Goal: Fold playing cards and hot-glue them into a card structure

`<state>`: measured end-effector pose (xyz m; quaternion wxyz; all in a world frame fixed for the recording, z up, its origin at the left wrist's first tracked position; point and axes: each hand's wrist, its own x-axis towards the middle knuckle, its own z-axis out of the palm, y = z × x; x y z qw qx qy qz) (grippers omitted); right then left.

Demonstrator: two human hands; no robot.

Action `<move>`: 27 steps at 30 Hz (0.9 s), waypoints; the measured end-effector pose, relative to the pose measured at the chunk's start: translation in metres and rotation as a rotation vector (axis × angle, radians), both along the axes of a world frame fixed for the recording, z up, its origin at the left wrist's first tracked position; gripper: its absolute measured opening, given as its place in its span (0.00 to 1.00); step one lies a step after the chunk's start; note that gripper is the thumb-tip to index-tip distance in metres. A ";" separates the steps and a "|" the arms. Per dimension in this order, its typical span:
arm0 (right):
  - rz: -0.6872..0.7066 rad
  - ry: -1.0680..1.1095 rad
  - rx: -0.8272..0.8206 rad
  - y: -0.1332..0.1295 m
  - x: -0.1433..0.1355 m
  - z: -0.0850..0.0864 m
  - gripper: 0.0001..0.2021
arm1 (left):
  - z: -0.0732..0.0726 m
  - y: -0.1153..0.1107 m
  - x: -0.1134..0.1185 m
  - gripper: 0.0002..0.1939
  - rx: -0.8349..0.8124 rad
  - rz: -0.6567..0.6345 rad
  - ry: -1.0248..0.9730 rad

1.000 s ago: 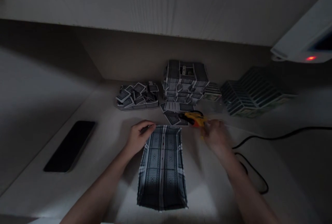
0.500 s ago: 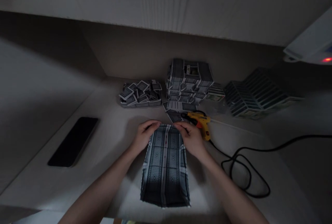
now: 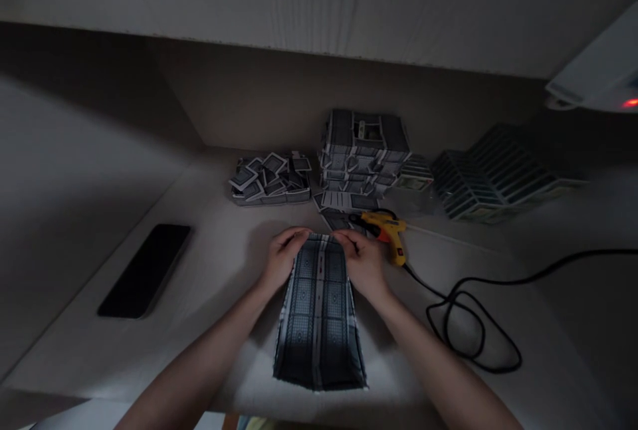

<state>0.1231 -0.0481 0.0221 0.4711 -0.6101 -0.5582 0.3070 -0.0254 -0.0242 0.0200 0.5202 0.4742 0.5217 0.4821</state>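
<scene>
Between my hands is a long open tray made of joined playing cards (image 3: 319,314), with dark patterned card backs and pale seams. My left hand (image 3: 284,260) pinches its far left corner, thumb on the inside. At the far right corner, my right hand (image 3: 363,267) grips the edge in the same way. The tray's near end points toward me. Just beyond my right hand lies a yellow hot glue gun (image 3: 391,234) with an orange trigger. Loose playing cards (image 3: 339,218) are spread on the tabletop behind the tray.
A card box heaped with loose cards (image 3: 272,181) stands at the back, beside a taller card structure (image 3: 366,151). Further right are stepped stacks of cards (image 3: 503,171). A black phone (image 3: 144,270) lies left; a looped black cable (image 3: 478,317) lies right. A shelf (image 3: 299,4) overhangs the back.
The far end of the card tray has risen slightly and looks narrower, with both hands still on its corners. The view has shifted a little.
</scene>
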 end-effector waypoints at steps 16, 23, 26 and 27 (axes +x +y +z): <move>0.269 -0.382 -0.068 0.001 0.012 0.027 0.10 | 0.000 0.003 -0.009 0.14 0.083 -0.268 0.189; 0.386 -0.647 -0.166 0.002 0.016 0.035 0.10 | 0.014 0.007 -0.019 0.10 0.139 -0.471 0.320; 0.422 -0.828 -0.227 0.003 0.017 0.042 0.10 | 0.023 0.010 -0.021 0.11 0.198 -0.501 0.467; 0.427 -0.884 -0.227 0.003 0.017 0.045 0.10 | 0.027 0.012 -0.022 0.12 0.212 -0.512 0.528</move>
